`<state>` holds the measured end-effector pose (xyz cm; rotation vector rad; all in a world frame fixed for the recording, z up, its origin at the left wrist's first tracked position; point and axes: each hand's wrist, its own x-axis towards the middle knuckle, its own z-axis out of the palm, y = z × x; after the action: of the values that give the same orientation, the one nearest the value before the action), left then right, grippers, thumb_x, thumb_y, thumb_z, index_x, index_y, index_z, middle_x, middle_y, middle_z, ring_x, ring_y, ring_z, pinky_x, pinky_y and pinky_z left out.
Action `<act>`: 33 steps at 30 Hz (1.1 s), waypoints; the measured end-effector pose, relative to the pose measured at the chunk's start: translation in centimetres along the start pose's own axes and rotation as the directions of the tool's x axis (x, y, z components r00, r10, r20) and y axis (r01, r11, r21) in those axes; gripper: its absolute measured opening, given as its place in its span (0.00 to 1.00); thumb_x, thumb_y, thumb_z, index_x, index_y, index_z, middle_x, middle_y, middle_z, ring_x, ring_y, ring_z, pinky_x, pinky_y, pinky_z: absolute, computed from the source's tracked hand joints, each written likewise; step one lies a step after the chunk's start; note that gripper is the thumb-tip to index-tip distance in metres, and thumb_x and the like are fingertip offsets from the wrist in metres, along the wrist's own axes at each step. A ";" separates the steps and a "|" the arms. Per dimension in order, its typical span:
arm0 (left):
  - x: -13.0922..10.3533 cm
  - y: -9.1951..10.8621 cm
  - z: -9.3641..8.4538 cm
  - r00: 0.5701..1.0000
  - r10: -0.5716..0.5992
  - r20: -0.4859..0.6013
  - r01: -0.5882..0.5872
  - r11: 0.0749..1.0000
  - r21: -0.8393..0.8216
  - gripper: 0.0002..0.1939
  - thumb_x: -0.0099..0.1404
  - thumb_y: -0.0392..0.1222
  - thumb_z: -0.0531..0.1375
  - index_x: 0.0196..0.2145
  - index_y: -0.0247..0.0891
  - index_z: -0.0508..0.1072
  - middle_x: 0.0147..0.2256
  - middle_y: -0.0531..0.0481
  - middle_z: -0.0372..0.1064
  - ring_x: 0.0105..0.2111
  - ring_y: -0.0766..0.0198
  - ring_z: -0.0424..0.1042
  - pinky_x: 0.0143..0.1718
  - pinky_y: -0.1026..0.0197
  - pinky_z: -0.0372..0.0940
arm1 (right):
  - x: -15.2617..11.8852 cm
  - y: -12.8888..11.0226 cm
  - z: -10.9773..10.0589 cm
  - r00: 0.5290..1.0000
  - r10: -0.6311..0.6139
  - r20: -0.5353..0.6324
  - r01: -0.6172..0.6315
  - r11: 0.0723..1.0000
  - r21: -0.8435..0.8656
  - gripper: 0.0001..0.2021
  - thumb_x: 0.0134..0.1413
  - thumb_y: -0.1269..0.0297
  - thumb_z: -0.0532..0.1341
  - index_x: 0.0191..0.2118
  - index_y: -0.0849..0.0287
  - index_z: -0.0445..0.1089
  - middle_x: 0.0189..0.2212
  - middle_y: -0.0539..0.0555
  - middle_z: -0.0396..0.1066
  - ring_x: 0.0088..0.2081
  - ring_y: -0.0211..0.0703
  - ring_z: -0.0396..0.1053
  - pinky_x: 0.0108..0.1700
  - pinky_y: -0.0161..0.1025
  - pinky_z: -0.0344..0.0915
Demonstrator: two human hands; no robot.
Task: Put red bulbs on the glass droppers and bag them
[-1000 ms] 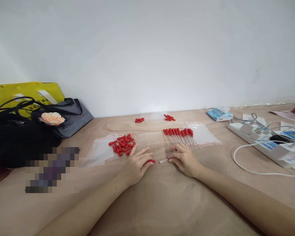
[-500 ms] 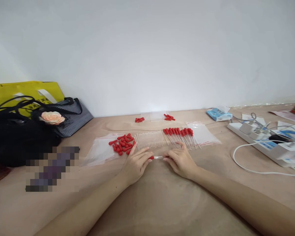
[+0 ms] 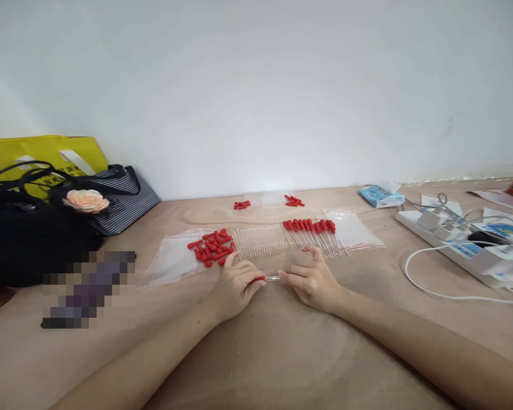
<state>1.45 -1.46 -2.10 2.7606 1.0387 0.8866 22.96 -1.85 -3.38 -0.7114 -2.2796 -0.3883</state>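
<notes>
Between its thumb and fingers my left hand [image 3: 239,285] pinches a red rubber bulb [image 3: 260,279]. A clear thin tube [image 3: 272,278] runs from the bulb to the fingertips of my right hand [image 3: 312,282], which grip its other end. Just beyond my left hand lies a pile of loose red bulbs [image 3: 211,249] on clear plastic bags [image 3: 166,262]. A row of clear tubes [image 3: 259,241] lies behind both hands. To its right, several tubes with red bulbs on their ends [image 3: 310,226] lie side by side.
Small groups of red bulbs [image 3: 241,205] and tubes lie near the wall. Another plastic bag [image 3: 354,229] is at the right, before a blue tissue pack [image 3: 381,196]. A power strip [image 3: 457,247] with cables stands far right; bags [image 3: 123,196] and a blurred object [image 3: 89,290] are left.
My right fingertips have shifted slightly left along the tube, closer to my left hand. Less of the red bulb's end sticks out past my left fingers. The view has shifted a little.
</notes>
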 end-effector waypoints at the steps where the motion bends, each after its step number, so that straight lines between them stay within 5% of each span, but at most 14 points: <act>1: -0.1 0.0 0.0 1.000 0.014 -0.001 -0.014 1.000 0.020 0.08 0.63 0.39 0.52 0.30 0.39 0.69 0.26 0.55 0.71 0.32 0.66 0.69 0.54 0.47 0.42 | 0.0 0.0 0.0 1.000 -0.019 -0.013 0.018 1.000 -0.015 0.11 0.55 0.74 0.49 0.33 0.58 0.69 0.19 0.45 0.68 0.21 0.30 0.60 0.49 0.46 0.44; 11: 0.0 0.6 -0.2 0.984 0.171 -0.045 -0.162 0.976 0.147 0.07 0.63 0.37 0.51 0.30 0.38 0.68 0.27 0.55 0.71 0.31 0.66 0.68 0.55 0.47 0.42 | -0.1 -0.2 -0.3 0.992 -0.120 -0.049 0.115 0.989 -0.096 0.11 0.56 0.74 0.50 0.30 0.59 0.67 0.19 0.45 0.67 0.23 0.31 0.58 0.43 0.42 0.47; 22: 0.2 0.9 0.1 0.984 0.174 -0.050 -0.166 0.978 0.125 0.08 0.63 0.37 0.51 0.28 0.38 0.67 0.25 0.55 0.70 0.30 0.67 0.68 0.54 0.49 0.45 | 0.0 -0.6 0.4 0.996 -0.086 0.005 0.086 0.996 0.032 0.12 0.52 0.77 0.47 0.32 0.62 0.66 0.22 0.49 0.68 0.22 0.33 0.56 0.37 0.40 0.48; 33: 0.2 0.4 0.0 0.993 0.105 -0.055 -0.097 0.985 0.140 0.07 0.63 0.39 0.53 0.30 0.39 0.69 0.26 0.55 0.72 0.32 0.65 0.69 0.56 0.46 0.38 | 0.7 -0.6 0.1 0.999 0.027 0.035 -0.028 1.000 0.013 0.10 0.57 0.68 0.51 0.35 0.59 0.70 0.24 0.50 0.69 0.28 0.36 0.60 0.39 0.41 0.48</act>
<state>1.85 -1.61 -1.90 2.9410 1.0136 0.9548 22.11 -1.99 -3.02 -0.7476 -2.3009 -0.3499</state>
